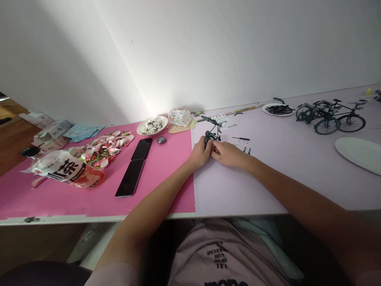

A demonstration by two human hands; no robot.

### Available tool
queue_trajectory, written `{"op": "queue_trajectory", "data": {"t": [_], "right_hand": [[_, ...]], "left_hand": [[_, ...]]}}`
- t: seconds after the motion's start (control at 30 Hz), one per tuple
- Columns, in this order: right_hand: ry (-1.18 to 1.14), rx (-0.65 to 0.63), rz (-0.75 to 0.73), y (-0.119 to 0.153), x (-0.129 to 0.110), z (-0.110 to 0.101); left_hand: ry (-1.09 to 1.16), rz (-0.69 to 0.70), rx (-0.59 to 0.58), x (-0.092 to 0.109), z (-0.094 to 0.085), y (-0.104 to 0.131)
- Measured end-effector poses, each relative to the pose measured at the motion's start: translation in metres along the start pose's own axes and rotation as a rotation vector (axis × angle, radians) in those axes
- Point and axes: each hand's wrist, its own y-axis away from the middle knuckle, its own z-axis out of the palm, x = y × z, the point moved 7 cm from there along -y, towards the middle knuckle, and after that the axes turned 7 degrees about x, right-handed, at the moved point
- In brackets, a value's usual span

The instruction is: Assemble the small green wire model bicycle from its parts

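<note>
Between my two hands is a small dark model bicycle (213, 129), tilted, its wheel end low by my fingers and the rest rising away from me. My left hand (200, 154) closes on the low end from the left. From the right, the fingers of my right hand (226, 153) pinch the same end, and the fingertips of both hands nearly meet. What exactly the fingertips press on is too small to make out. A small screwdriver (244, 138) lies to the right of the hands, with tiny dark parts (247, 150) near my right wrist.
Finished-looking model bicycles (333, 115) stand at the right, near a white plate (361, 153). A plate of dark parts (279, 109) and an instruction sheet (225, 121) lie farther back. Leftward are two phones (130, 178), a bottle (68, 169), a plate of white pieces (152, 125) and a tissue pack (179, 117).
</note>
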Motion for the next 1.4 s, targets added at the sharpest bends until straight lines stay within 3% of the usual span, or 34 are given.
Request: {"op": "queue_trajectory", "data": {"t": [1.4], "right_hand": [[-0.013, 0.004, 0.003, -0.0006, 0.0012, 0.0011]], "left_hand": [[-0.024, 0.002, 0.001, -0.0023, 0.0006, -0.0008]]}}
